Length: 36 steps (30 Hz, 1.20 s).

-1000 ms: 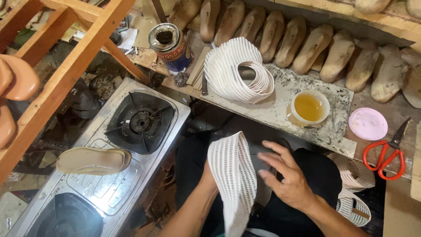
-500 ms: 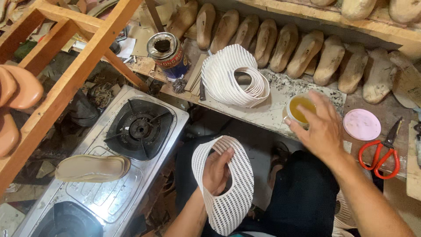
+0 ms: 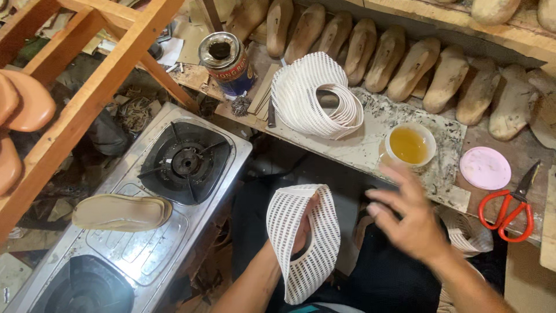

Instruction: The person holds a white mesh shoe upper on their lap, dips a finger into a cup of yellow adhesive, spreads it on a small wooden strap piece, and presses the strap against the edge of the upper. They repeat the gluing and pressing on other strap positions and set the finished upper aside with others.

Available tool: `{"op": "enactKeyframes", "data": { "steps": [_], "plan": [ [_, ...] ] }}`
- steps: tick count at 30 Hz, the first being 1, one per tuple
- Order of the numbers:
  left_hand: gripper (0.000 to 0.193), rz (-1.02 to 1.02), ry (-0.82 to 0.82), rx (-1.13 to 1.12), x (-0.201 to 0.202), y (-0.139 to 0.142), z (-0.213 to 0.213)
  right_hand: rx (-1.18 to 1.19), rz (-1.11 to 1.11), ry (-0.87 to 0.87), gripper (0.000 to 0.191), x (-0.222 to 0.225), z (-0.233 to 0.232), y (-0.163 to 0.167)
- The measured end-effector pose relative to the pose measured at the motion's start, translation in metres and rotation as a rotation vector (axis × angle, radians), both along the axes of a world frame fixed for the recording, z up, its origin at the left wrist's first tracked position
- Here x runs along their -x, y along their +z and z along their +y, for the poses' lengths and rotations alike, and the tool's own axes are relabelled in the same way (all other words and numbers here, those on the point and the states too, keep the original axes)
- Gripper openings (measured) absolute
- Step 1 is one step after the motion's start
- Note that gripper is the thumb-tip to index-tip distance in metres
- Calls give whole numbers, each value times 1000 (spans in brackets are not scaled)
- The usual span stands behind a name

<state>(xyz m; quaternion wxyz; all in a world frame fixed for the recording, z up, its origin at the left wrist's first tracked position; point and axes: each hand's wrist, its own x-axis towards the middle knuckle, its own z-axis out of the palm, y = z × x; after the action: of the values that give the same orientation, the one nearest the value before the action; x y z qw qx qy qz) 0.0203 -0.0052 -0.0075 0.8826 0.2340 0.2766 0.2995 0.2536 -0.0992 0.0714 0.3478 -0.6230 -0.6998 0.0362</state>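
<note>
Seen from above, a cluttered shoemaking workspace. At lower left, a steel two-burner gas stove (image 3: pixel 145 232), a tan shoe sole (image 3: pixel 121 211) lying flat between its burners. Above it, slanting beams of an orange wooden frame (image 3: pixel 87 98). Along the top, a row of wooden shoe lasts (image 3: pixel 370 52) leaning on a shelf. Below these, a speckled work surface (image 3: pixel 359 150) carrying a stack of white perforated shoe straps (image 3: pixel 313 95), a round glue tin (image 3: pixel 226 64), a small white cup of yellow liquid (image 3: pixel 410 145), a pink round lid (image 3: pixel 485 168) and red-handled scissors (image 3: pixel 512 203).

Low in the centre, over a dark lap, a single white perforated strap (image 3: pixel 304 243) looped around the left hand (image 3: pixel 304 223), fingers tucked inside the loop and closed on it. Just right of the strap and not touching it, the right hand (image 3: pixel 405 220), blurred, fingers spread and empty, hovering below the cup.
</note>
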Motion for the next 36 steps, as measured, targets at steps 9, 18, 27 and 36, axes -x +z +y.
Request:
{"op": "enactKeyframes", "data": {
  "steps": [9,18,27,36],
  "plan": [
    [23,-11,-32,119,-11,0,-7,-3,-129,130,56,35,2,-10],
    [20,-35,24,114,-1,-6,-8,-71,-123,219,62,30,0,-3],
    [27,-264,99,52,-1,-19,0,155,283,169,46,43,-7,0],
    [20,152,-121,81,3,-2,-6,458,393,-65,51,28,7,3]
  ]
}}
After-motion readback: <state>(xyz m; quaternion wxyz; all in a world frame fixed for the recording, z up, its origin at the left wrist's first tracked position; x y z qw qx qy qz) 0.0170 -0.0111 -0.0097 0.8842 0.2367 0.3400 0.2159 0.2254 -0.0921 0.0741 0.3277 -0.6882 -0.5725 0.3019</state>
